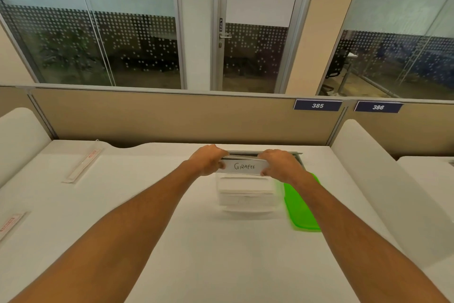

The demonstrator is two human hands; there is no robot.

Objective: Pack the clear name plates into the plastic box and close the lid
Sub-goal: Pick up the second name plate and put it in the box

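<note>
Both hands are gripping one name plate (244, 166), the one lettered "GIRAFEE", by its two short ends: the left hand (208, 160) is pinching the nine o'clock end, the right hand (280, 163) the three o'clock end, fingers clamped on it. Its long axis is running nine to three, hanging just over the far rim of the clear plastic box (245, 194), which lies toward six o'clock from the fingers. The green lid (302, 207) is resting beside the box at three o'clock. Two more plates (82, 165) are waiting well apart at nine o'clock on the desk (172, 241). Lowering looks next; neither hand is nearer.
</note>
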